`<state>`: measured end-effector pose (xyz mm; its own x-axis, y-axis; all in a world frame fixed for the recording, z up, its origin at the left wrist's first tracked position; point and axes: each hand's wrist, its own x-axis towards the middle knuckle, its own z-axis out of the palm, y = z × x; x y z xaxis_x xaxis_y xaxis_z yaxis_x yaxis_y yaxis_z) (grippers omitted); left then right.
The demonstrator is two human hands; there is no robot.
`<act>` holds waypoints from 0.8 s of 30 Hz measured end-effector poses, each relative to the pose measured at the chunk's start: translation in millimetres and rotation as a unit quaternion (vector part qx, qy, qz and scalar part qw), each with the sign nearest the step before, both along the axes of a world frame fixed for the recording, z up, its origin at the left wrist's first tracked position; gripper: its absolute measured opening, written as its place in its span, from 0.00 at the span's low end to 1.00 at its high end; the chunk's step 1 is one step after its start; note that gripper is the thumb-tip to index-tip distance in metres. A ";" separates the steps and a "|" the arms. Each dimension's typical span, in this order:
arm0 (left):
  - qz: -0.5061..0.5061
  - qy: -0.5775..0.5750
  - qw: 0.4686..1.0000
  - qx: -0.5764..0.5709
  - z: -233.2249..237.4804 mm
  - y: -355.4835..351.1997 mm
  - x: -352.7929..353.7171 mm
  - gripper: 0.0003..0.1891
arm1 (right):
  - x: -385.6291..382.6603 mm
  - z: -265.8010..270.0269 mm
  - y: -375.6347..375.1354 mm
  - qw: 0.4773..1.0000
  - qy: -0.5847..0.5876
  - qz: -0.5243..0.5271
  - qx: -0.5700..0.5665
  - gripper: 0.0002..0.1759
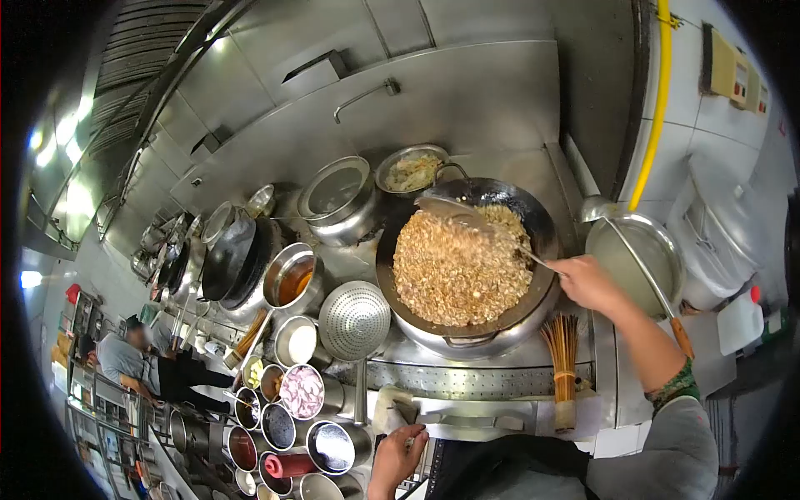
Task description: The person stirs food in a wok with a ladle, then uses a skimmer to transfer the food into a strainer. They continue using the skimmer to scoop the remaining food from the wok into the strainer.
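On the stove (467, 379) sits the wok (540, 233), its middle heaped with chopped food (462, 279). The spatula (454, 213) blurs over the heap's far side, its handle gripped by the right hand (587, 282); stirring looks to be the step in hand. The next move seems to call for digging the spatula under the food without spilling any past the wok's edge. The left hand (399, 459) curls by the stove's front edge; whether it holds anything, I cannot tell.
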<state>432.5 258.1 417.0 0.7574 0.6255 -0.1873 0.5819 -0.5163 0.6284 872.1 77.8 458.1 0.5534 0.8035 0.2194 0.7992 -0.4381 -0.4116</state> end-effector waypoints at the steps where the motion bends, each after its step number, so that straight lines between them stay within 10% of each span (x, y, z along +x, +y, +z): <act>1: 0.008 -0.022 1.000 -0.014 -5.0 0.7 1.8 0.14 | 5.2 2.4 -4.0 0.999 -0.031 0.009 0.022 0.22; 18: 0.022 -0.055 0.997 -0.041 -29.1 -4.3 0.0 0.11 | 3.9 62.9 0.5 0.967 -0.150 0.051 -0.202 0.23; 24: -0.006 -0.053 0.999 -0.011 -31.4 -8.2 10.2 0.11 | -26.1 83.3 -51.8 0.994 0.048 0.042 -0.087 0.21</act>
<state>442.7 249.9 385.6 0.7805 0.6136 -0.1195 0.5062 -0.5081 0.6968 846.0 26.0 541.4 0.4946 0.8688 0.0220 0.7963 -0.4429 -0.4120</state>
